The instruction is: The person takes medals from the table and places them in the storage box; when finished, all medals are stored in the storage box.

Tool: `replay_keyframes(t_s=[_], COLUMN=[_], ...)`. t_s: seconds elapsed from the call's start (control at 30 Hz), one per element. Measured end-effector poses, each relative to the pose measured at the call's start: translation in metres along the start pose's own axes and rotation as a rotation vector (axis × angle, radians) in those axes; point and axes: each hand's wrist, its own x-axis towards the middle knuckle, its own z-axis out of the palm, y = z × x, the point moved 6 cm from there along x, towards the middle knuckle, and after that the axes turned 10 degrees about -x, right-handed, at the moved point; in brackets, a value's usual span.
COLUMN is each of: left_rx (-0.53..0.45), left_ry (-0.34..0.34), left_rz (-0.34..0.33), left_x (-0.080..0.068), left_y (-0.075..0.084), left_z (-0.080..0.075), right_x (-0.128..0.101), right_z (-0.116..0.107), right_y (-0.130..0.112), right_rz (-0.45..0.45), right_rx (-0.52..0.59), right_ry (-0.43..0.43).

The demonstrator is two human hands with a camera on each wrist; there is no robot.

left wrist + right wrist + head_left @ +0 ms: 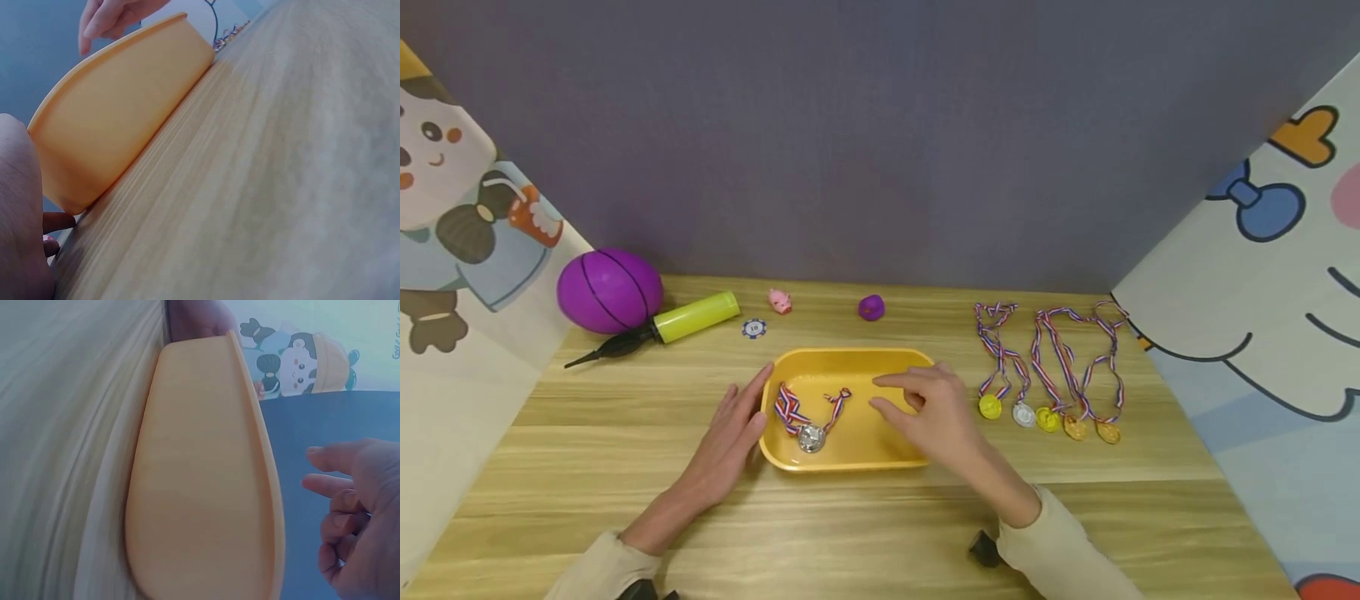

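Observation:
A yellow tray [857, 457] stands on the wooden table, and a silver medal [811, 438] with a striped ribbon lies in its left part. My left hand [733, 433] rests flat on the table with straight fingers against the tray's left wall [119, 125]. Over the tray's right side hovers my right hand [925, 404], fingers loosely bent and holding nothing. The right wrist view shows the tray's outer wall [200, 487] and my right hand's fingers [337, 487] above the rim.
Several medals [1048, 417] with striped ribbons lie in a row right of the tray. At the back stand a purple ball [610, 290], a yellow pump [688, 318], a blue chip [754, 328], a pink pig toy [780, 301] and a small purple toy [871, 307]. Panels wall both sides.

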Motion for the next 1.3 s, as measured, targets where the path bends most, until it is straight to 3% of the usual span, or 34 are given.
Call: replay_keyframes(t_s=[0.3, 0.53, 0.83, 1.07, 1.3], left_rx=[0.001, 0.014, 0.014, 0.037, 0.035], left_ry=[0.006, -0.001, 0.003, -0.024, -0.024], left_rz=[0.013, 0.021, 0.129, 0.088, 0.094], left_x=[0.001, 0.001, -0.001, -0.001, 0.000], left_y=[0.002, 0.002, 0.002, 0.000, 0.000], left_z=[0.000, 0.001, 0.000, 0.001, 0.003], right_x=[-0.019, -0.032, -0.050, -0.066, -0.081], right_z=[-0.022, -0.036, -0.060, -0.073, -0.075], right_y=[0.028, 0.059, 0.100, 0.120, 0.134], right_rz=[0.013, 0.108, 0.169, 0.232, 0.324], right_rx=[0.012, -0.004, -0.054, -0.125, -0.152], right_ry=[0.138, 0.147, 0.180, 0.200, 0.146])
